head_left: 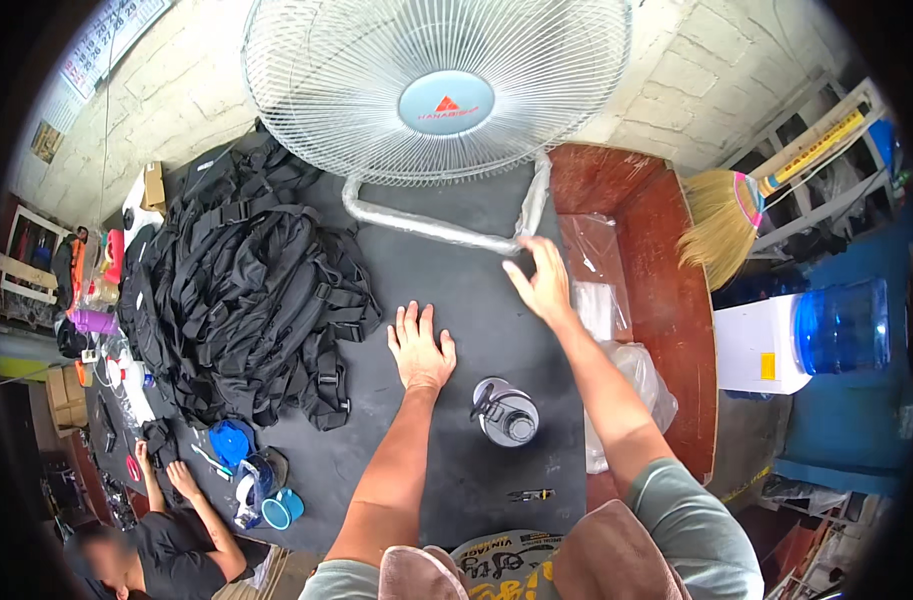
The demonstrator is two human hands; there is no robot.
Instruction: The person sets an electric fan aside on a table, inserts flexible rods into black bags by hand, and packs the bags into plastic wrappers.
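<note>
My left hand (pixel 420 346) lies flat on the black tabletop (pixel 406 280), its fingers spread and nothing in it. Close to the silver tube stand (pixel 431 232) of a large fan (pixel 306 130), my right hand (pixel 542 283) is raised with thumb and fingers apart. Its fingertips overlap the tube's right corner; whether they press on it I cannot tell. Left of my left hand rises a big heap of black straps and bags (pixel 256 290) with buckles. A grey bottle (pixel 506 412) with a black-handled lid stands between my forearms.
A red wooden partition (pixel 666 330) edges the table's right side, with clear plastic bags (pixel 636 380) against it. Further right are a straw broom (pixel 726 215) and a water dispenser (pixel 761 345). At lower left, a co-worker (pixel 181 550) reaches toward black items beside a blue cup (pixel 282 509).
</note>
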